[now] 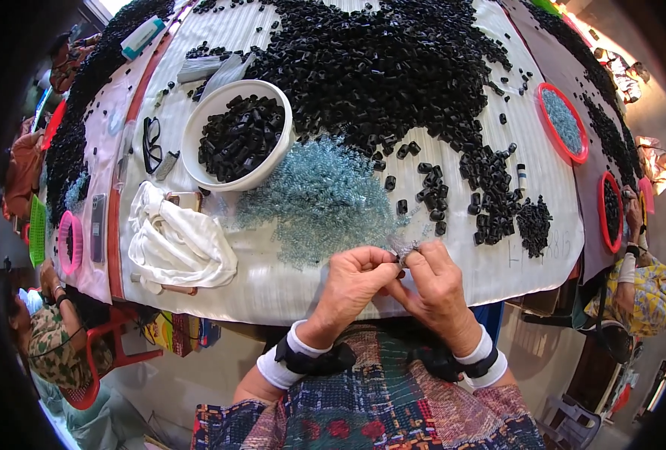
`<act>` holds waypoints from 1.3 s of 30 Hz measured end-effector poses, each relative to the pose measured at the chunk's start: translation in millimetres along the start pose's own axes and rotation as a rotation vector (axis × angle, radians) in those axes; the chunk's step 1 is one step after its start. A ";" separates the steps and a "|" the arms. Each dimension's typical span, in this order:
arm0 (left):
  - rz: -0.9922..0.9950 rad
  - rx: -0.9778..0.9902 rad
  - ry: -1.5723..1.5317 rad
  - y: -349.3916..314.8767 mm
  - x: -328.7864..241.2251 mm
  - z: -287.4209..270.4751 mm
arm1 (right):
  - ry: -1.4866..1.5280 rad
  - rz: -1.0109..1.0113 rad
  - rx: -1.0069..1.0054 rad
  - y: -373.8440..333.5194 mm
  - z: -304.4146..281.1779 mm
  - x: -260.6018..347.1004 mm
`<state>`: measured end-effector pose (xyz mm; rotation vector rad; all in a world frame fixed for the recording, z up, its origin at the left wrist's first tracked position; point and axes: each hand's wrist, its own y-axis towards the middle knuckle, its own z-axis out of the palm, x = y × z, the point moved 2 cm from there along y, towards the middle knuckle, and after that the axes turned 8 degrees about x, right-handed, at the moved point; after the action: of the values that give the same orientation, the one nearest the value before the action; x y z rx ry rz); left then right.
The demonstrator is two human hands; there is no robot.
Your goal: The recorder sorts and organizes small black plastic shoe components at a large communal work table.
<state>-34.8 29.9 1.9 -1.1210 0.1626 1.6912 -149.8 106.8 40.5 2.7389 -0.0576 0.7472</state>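
Both hands, left (355, 276) and right (438, 279), grip small clear piece (403, 246); clear-spring pile (319, 196), white bowl (195, 131) beyond.

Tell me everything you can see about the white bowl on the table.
The white bowl is round and deep, smooth like plastic or ceramic, upright on the striped table cover. It is heaped with small black tube-shaped parts. It sits left of centre, beside the large black pile, with the pale blue springs at its lower right edge. Neither hand touches it.
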 end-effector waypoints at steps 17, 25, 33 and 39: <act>0.013 0.006 0.000 1.4 -1.5 -6.9 | 0.057 0.024 -0.050 1.2 -4.2 -8.7; -0.007 0.053 0.020 2.1 0.1 -8.9 | 0.070 0.014 -0.088 -2.1 5.4 -8.4; 0.013 0.086 0.079 -0.3 0.7 -9.5 | 0.072 -0.017 -0.133 -2.3 1.9 -3.9; -0.002 0.114 0.078 -4.3 -0.6 -3.1 | 0.049 -0.039 -0.095 -5.8 -8.1 -0.5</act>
<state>-29.5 29.6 2.3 -1.1016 0.3033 1.6165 -153.5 114.7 45.2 2.6235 -0.0280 0.7796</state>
